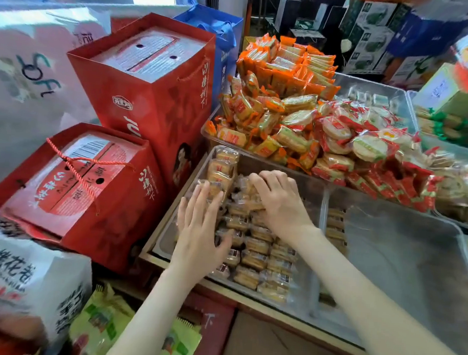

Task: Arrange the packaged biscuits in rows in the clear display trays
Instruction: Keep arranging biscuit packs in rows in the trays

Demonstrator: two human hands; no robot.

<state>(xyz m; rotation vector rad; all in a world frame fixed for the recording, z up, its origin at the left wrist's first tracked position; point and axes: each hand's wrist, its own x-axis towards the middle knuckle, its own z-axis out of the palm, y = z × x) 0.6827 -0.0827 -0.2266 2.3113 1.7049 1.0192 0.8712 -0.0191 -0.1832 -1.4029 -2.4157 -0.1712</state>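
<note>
A: Status on the packaged biscuits (255,259)?
B: Near tray (165,237): front rows laid neat, far end a loose jumble. Roughly two-thirds done, my guess.
A: Hands?
B: Left hand (198,230) flat, fingers (198,199) straight, pressing on the left row. Right hand (279,201): fingers curled round loose packs at the back.
A: Remaining?
B: Square up the far end. Next tray (389,243) holds only a short column by its left wall, mostly unfilled.
</note>
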